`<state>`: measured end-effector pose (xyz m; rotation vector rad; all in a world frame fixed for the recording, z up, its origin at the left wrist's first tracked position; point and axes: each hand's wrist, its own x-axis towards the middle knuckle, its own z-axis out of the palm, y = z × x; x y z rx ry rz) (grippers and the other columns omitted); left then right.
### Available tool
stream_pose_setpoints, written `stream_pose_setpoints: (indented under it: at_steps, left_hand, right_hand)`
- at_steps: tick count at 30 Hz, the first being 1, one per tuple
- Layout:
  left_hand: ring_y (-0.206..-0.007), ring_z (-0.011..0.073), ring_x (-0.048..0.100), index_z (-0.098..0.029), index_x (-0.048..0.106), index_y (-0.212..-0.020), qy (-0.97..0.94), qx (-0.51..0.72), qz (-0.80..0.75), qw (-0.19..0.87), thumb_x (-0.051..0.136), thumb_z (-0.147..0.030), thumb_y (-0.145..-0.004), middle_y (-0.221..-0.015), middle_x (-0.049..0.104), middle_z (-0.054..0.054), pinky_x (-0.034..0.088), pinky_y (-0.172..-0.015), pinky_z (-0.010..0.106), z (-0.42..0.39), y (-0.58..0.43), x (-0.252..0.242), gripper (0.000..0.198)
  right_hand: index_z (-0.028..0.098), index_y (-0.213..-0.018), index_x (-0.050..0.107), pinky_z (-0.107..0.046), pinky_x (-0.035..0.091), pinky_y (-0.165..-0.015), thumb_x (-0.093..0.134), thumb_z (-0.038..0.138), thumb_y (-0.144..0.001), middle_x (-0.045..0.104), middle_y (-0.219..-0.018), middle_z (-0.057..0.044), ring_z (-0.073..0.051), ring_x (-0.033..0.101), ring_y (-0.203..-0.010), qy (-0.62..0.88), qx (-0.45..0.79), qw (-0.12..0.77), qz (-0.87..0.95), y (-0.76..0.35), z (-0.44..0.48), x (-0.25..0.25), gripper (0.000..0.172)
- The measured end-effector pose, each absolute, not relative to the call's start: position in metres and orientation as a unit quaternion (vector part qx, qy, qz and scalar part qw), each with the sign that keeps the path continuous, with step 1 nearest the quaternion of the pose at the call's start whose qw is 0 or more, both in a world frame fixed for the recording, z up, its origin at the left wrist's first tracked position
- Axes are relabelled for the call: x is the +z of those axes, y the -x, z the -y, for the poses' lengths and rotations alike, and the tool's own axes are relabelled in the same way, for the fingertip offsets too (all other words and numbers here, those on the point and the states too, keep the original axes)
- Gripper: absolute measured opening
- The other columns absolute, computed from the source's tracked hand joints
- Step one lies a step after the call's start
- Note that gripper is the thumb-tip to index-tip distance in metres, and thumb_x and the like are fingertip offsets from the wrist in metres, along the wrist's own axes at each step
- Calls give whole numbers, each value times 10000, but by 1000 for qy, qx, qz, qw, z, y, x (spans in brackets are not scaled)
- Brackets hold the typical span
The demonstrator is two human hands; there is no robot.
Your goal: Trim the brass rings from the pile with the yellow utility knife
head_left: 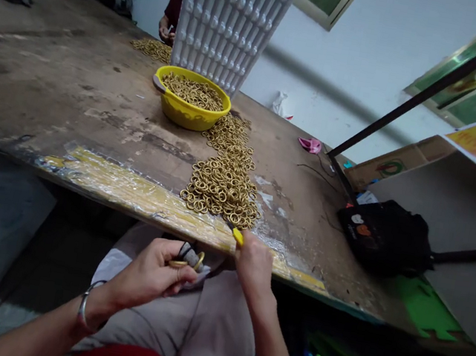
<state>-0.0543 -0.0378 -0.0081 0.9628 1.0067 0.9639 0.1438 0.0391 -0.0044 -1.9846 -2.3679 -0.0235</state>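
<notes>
My left hand [150, 273] is closed in a pinch over my lap, just off the table's front edge. Between its fingers are gold-coloured rings [177, 264], and a grey cover [190, 254] wraps one fingertip. At the table edge, my right hand [254, 262] is closed round a small yellow-handled tool [237, 236]. The tool's dark tip reaches the near side of a heap of gold rings [222, 184]; its exact kind is hard to make out. A trail of rings runs from this heap back to a yellow basin [188, 117] full of more rings.
Behind the basin stands a tall grey moulded panel [232, 23]. Beyond it, another person's hand [166, 30] is near a second ring pile [152, 49]. Clear tape covers the table's front edge [138, 191]. A black bag [387, 235] and a dark pole [417, 99] stand right.
</notes>
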Motion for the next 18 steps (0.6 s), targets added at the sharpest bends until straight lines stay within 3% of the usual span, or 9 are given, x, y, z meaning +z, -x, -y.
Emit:
stream_pose_setpoints:
  at_steps: [4,7,13,15,18]
  left_hand:
    - [-379,49,359,-134,606,-691,-380,451,-434,681,686,-413,-777,-479,499,-35,268,-357,163,33,57,-22,302]
    - [-385,40,346,-135,596,-732,-345,488,-415,686,690,-452,-782,-517,515,-30,237,-351,153,29,59,-32,335]
    - [-408,33,389,-167,529,-864,-257,527,-352,730,682,-382,-814,-700,624,4,209,-344,138,30,72,-40,268]
    - [-416,31,408,-159,533,-865,-244,521,-320,753,639,-375,-845,-727,631,17,217,-349,139,30,76,-43,241]
    - [-418,28,419,-152,540,-837,-228,517,-303,768,631,-402,-847,-745,628,23,206,-343,139,28,77,-48,267]
  right_hand:
    - [179,-863,650,-249,353,-645,512,156,-898,659,-804,-46,-165,592,-721,560,41,138,816,-126,-61,-14,144]
    - [175,-912,660,-240,378,-684,509,109,-872,652,-881,-47,-163,588,-766,519,62,161,837,-100,-70,-23,170]
    - [219,-1147,630,-244,390,-704,484,19,-813,628,-1028,-54,-171,606,-841,525,38,90,845,-67,-87,-24,416]
    - [216,-1130,631,-251,381,-676,494,28,-809,622,-1029,-60,-170,604,-805,536,24,53,842,-64,-91,-23,396]
    - [183,-979,649,-254,371,-663,506,82,-841,625,-979,-67,-168,590,-779,541,24,63,838,-67,-98,-22,223]
